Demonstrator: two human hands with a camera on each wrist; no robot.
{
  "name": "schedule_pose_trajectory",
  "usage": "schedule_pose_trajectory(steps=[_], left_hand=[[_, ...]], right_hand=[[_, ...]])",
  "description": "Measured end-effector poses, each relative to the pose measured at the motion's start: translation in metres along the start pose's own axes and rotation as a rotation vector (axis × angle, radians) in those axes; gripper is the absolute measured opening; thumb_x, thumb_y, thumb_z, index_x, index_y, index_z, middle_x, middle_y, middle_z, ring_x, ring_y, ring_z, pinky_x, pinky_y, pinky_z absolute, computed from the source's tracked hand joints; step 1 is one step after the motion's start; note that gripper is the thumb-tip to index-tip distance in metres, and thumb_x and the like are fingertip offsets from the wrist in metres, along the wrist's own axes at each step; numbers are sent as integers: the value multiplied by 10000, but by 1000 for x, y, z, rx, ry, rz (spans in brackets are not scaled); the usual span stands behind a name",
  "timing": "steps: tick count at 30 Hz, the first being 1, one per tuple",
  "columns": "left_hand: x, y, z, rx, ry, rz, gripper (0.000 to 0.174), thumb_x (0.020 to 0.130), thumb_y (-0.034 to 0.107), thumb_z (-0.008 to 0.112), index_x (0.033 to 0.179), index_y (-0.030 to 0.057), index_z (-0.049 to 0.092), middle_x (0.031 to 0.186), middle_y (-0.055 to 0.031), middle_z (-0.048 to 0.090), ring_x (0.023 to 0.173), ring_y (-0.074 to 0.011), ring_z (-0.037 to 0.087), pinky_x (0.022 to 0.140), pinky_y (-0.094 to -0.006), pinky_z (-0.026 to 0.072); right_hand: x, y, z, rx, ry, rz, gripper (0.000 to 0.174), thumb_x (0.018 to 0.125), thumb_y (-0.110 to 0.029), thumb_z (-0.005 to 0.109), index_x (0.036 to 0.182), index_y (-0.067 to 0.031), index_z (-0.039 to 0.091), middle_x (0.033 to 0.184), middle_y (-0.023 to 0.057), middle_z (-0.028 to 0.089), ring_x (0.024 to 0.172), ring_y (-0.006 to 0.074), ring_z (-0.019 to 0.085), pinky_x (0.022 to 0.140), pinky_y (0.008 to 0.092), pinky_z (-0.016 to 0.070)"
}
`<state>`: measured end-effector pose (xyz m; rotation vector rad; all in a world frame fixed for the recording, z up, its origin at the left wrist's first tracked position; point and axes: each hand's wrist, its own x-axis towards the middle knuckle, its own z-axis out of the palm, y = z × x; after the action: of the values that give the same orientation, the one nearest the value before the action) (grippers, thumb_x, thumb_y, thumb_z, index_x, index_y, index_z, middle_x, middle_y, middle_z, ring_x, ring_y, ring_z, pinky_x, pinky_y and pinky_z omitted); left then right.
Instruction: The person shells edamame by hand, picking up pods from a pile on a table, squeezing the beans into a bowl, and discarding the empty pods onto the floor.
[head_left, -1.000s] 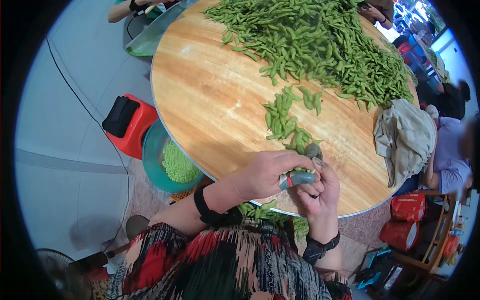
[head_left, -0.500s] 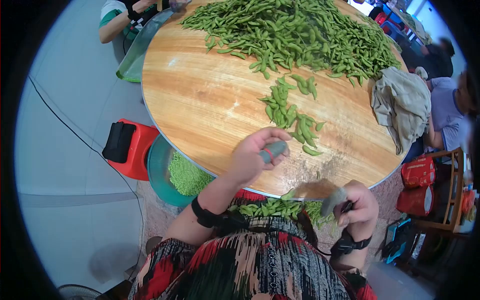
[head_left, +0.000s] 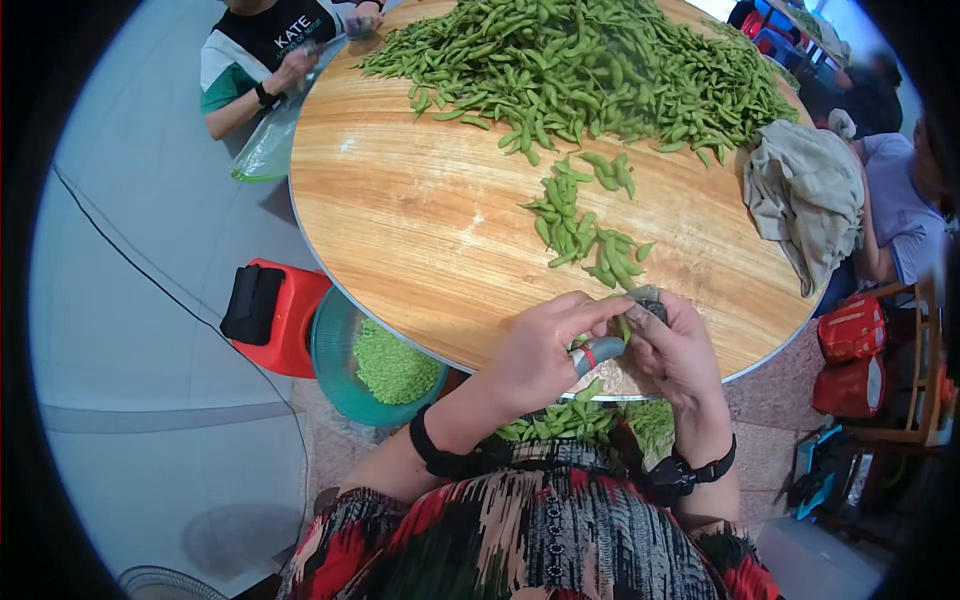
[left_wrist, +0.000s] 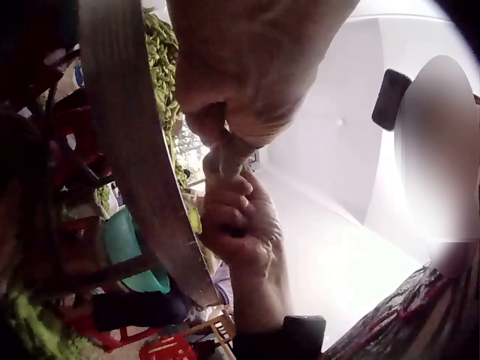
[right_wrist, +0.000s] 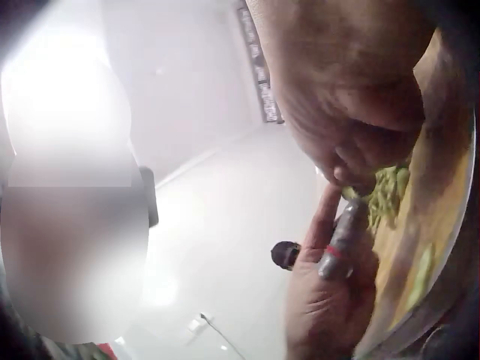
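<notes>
Both hands meet over the near edge of the round wooden table (head_left: 400,230). My left hand (head_left: 540,350) pinches a green soybean pod (head_left: 626,328) at its fingertips, and its thumb wears a grey cover (head_left: 603,351) with a red band. From the other side, the fingers of my right hand (head_left: 695,350) pinch the same pod; a grey cover (head_left: 648,294) shows on one of its digits. In the right wrist view the left thumb's cover (right_wrist: 343,236) points up toward the right hand's curled fingers. Just beyond the hands lies a small group of pods (head_left: 570,230).
A large heap of pods (head_left: 560,70) covers the far side. Below left stands a teal basin (head_left: 325,350) of shelled beans (head_left: 395,365), beside a red stool (head_left: 300,310). More pods (head_left: 560,420) lie at my lap. A grey cloth (head_left: 800,190) hangs over the right edge.
My right hand was low at the right edge half a second ago; it has moved up and left to meet the left hand. A pod now sits between them.
</notes>
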<state>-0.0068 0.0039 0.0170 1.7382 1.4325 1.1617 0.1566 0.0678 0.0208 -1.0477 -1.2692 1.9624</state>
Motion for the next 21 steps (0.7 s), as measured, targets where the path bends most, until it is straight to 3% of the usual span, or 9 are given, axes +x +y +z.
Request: schedule_pose_trajectory(steps=[2,7,10,12,15,16,18,19,21], left_hand=[[3,0,1,18,-7,38,374,711,111,703,1072,81,614,730,-57,549,676,-181,553,625,-295,446],[11,-1,1,90,-33,72,347,703,79,682,1044,72,619,691,-78,536,641,-207,556,607,-309,455],[15,-13,7,101,120,128,211,772,60,630,982,50,626,640,-58,526,612,-167,554,565,-272,445],[15,-16,5,-1016,77,-469,113,839,51,563,932,42,627,659,-39,558,617,-112,549,537,-215,420],[18,-17,-2,-1178,-50,-486,113,872,73,539,920,37,634,718,-42,594,637,-65,533,530,-168,385],[17,-18,1,-1177,-52,-491,113,872,73,539,920,37,634,718,-42,594,637,-65,533,530,-168,385],[16,-22,10,-556,157,-345,108,847,72,578,914,12,637,779,-58,615,673,-72,547,576,-185,418],[16,-26,10,-556,155,-347,108,847,72,578,914,12,637,779,-58,615,673,-72,547,576,-185,418],[17,-32,7,-382,168,-157,114,818,53,611,910,-7,638,812,-50,613,726,-85,564,638,-210,448]], right_hand=[[-5,-4,-2,221,-75,135,123,887,-152,544,896,-30,538,546,-51,430,407,15,325,384,177,263],[-12,-11,-5,235,-140,173,145,911,-171,501,925,-29,526,551,-41,443,392,23,307,378,182,255],[-9,-4,-4,77,-84,88,168,929,-190,466,946,-32,520,576,-42,450,425,18,326,391,179,265],[-6,-3,1,-62,-2,1,179,937,-198,448,955,-33,516,592,-41,454,448,14,340,401,177,271],[-5,-5,14,-96,-19,-68,193,948,-212,419,948,-38,502,634,-41,465,491,21,366,435,178,290],[-4,-1,12,-92,-17,-66,193,948,-212,419,948,-38,502,634,-41,465,491,21,366,435,178,290],[0,11,5,-16,-171,-9,216,955,-230,398,932,-40,498,644,-39,465,501,24,369,444,180,292],[0,12,2,40,-201,5,239,961,-238,377,905,-35,491,646,-25,463,495,33,361,440,181,282],[-3,5,5,147,-204,30,242,962,-235,372,894,-34,488,643,-16,461,490,37,356,437,180,275]])
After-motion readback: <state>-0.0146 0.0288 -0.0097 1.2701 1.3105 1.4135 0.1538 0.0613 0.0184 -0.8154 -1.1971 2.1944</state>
